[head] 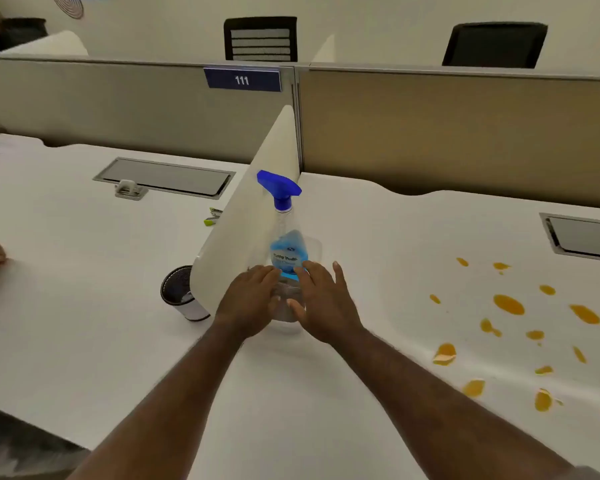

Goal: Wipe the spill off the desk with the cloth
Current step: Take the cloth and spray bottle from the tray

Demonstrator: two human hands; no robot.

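Both hands, left hand [248, 299] and right hand [321, 303], fingers spread, flanking spray bottle [286, 251], not yet clamped. Spill [508, 304] untouched on desk [84, 289], well right. Cloth unseen. Next: grip bottle, find cloth.

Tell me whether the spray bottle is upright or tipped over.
Upright. The spray bottle stands on the desk with its blue trigger head on top, between the left hand and right hand.
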